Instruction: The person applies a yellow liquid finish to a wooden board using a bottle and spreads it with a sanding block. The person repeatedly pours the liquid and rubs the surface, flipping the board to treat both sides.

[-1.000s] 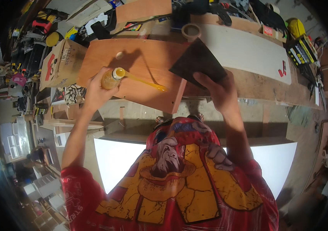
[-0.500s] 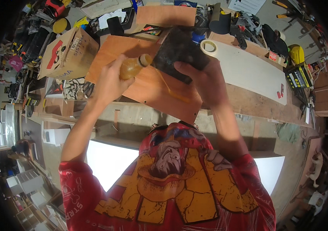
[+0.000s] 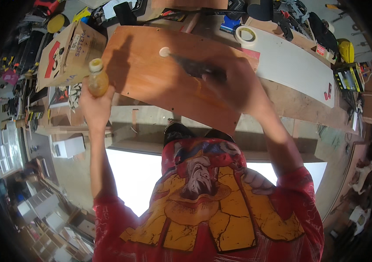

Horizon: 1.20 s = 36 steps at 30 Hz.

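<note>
In my left hand (image 3: pixel 97 98) is a small clear bottle (image 3: pixel 98 83) of yellowish liquid, held upright to the left of an orange-brown wooden board (image 3: pixel 149 83). Fingers of my right hand (image 3: pixel 238 83) close around a flat black plate (image 3: pixel 197 67), smeared by motion and seen nearly edge-on over the board. Its far tip comes near a pale round spot (image 3: pixel 164 52) on the board; whether that is liquid, a cap or a hole I cannot tell. A faint wet-looking streak lies on the board, partly in my right hand's shadow.
A cardboard box (image 3: pixel 70 54) stands left of the board. To the right lie a roll of masking tape (image 3: pixel 246 36) and a long white panel (image 3: pixel 293 63). Behind are a blue item (image 3: pixel 229 25) and assorted tools. The bench's front edge runs below the board.
My left hand has moved left and turned the bottle from tilted to upright. The black plate has swung from broad side to edge-on, lower over the board. The pale round spot now shows.
</note>
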{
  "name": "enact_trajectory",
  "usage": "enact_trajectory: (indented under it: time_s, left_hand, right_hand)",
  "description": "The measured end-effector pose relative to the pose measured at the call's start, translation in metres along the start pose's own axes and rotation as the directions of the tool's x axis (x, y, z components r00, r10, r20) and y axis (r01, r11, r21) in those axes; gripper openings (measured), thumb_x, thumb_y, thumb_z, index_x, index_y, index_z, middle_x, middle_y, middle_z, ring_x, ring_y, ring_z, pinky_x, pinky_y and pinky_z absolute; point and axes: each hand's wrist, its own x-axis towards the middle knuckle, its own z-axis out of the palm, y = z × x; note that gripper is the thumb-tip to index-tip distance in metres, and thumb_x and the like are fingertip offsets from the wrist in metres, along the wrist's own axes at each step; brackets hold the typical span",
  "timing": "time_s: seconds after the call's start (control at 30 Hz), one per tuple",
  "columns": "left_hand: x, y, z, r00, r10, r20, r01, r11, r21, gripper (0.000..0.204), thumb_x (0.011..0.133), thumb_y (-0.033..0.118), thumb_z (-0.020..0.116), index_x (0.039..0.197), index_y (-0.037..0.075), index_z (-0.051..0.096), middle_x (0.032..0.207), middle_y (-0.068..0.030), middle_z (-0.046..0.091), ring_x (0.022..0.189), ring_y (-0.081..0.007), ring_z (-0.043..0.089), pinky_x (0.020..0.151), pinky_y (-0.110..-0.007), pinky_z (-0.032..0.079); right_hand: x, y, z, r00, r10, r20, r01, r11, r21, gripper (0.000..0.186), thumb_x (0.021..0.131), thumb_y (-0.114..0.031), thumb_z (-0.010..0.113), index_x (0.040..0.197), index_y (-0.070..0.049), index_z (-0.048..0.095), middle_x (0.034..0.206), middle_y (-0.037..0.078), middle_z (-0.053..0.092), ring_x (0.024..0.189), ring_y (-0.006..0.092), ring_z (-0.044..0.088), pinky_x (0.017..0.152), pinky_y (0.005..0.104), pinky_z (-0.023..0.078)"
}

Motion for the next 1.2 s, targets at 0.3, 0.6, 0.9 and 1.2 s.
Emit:
enact_trajectory:
  time_s: [0.3,0.6,0.9,1.2]
  left_hand:
    - [0.065,-0.104,-0.012,0.999,0.028,-0.018,-0.033,0.911,-0.412,0.021,0.085,0.011,0.082,0.098,0.002,0.068,0.093,-0.0036,0.069,0.085,-0.0123,0.063,0.077,-0.029,0.051]
    - [0.098,-0.149,-0.046,0.96,0.154,0.233,-0.035,0.895,-0.445,0.017,0.088,0.01,0.078,0.097,0.003,0.065,0.091,-0.0029,0.066,0.085,-0.0138,0.062,0.078,-0.029,0.051]
    - [0.105,-0.196,-0.057,0.948,0.158,0.275,0.011,0.849,-0.528,0.019,0.088,0.004,0.076,0.101,0.003,0.062,0.092,-0.0025,0.064,0.087,-0.0132,0.061,0.081,-0.029,0.05]
    - [0.107,-0.224,-0.073,0.973,0.0,0.232,0.103,0.895,-0.434,0.028,0.084,0.01,0.081,0.105,0.002,0.064,0.096,-0.0043,0.067,0.089,-0.015,0.064,0.082,-0.03,0.052]
  right_hand:
    - [-0.011,-0.076,0.161,0.999,0.043,-0.006,-0.039,0.832,-0.553,0.042,0.078,-0.011,0.061,0.115,0.008,0.062,0.108,0.014,0.058,0.104,0.0293,0.056,0.087,0.0358,0.051]
    - [-0.019,-0.104,0.071,0.658,0.583,-0.477,-0.749,0.44,-0.495,0.015,0.084,-0.01,0.062,0.085,0.004,0.068,0.076,0.028,0.066,0.074,0.043,0.068,0.07,0.0487,0.056]
    - [-0.008,-0.05,0.098,0.475,0.705,-0.527,-0.829,0.157,-0.537,0.04,0.084,-0.036,0.072,0.086,0.004,0.075,0.088,0.027,0.071,0.089,0.0406,0.071,0.081,0.0473,0.057]
    - [0.168,-0.101,0.211,0.774,0.62,-0.125,-0.533,0.532,-0.658,0.02,0.084,-0.024,0.063,0.081,-0.008,0.076,0.09,0.017,0.074,0.087,0.0325,0.074,0.078,0.0417,0.059]
